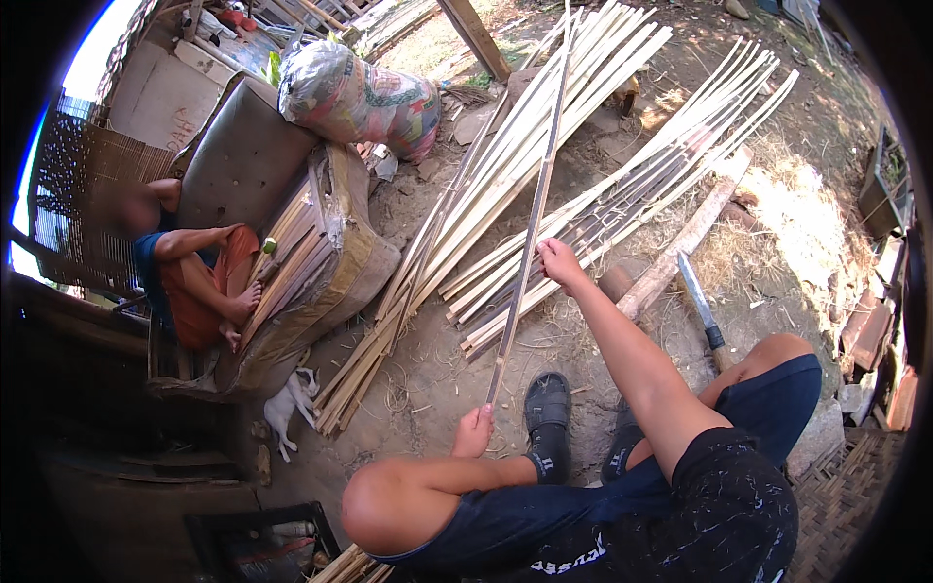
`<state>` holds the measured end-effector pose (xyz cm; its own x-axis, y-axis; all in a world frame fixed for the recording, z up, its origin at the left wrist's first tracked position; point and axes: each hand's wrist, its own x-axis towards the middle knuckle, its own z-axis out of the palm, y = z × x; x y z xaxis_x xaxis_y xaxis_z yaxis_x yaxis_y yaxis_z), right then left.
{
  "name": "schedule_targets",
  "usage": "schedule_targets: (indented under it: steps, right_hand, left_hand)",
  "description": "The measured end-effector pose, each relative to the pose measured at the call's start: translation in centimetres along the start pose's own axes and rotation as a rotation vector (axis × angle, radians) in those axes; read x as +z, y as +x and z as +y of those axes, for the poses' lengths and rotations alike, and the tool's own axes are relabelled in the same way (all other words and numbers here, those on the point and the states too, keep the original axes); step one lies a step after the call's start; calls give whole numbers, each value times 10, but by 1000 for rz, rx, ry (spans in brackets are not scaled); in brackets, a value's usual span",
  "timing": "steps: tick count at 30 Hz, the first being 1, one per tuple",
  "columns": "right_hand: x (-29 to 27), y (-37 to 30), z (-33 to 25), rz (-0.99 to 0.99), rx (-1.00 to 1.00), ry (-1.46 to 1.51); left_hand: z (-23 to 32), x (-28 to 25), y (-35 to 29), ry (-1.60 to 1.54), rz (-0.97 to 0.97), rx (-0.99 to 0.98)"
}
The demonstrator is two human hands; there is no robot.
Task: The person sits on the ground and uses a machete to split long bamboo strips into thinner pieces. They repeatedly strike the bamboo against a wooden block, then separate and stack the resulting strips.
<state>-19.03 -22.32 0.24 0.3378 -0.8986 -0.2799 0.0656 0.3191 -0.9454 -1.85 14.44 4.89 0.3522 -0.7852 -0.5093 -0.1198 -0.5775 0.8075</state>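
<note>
A long bamboo strip, dark along much of its face, slants upward away from me over the ground. Its near end is gripped in my left hand, beside my left knee. Farther along the same strip, the fingers of my right hand are closed on it, with that arm stretched forward. Beneath and beyond the strip lie a big bundle of pale bamboo strips and, to its right, a second spread of strips, some dark. A long-bladed knife with a dark handle lies by my right leg.
A log lies right of the strips. On the left, a person sits on a worn sofa with more strips. A stuffed sack stands behind it. A white cat lies near the sofa.
</note>
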Motion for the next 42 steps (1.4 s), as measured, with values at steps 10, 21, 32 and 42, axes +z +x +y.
schedule_targets:
  steps: [10,21,32,42]
  right_hand:
    - [21,-23,-3,54,160,302]
    - [-26,8,-10,259,-53,745]
    - [9,-8,7,29,-148,78]
    - [-27,9,2,448,-212,444]
  left_hand:
    - [-11,-10,-8,35,39,20]
    - [-6,2,-2,20,24,30]
    - [-9,-3,-4,23,21,3]
    - [-11,-2,-6,-10,33,1]
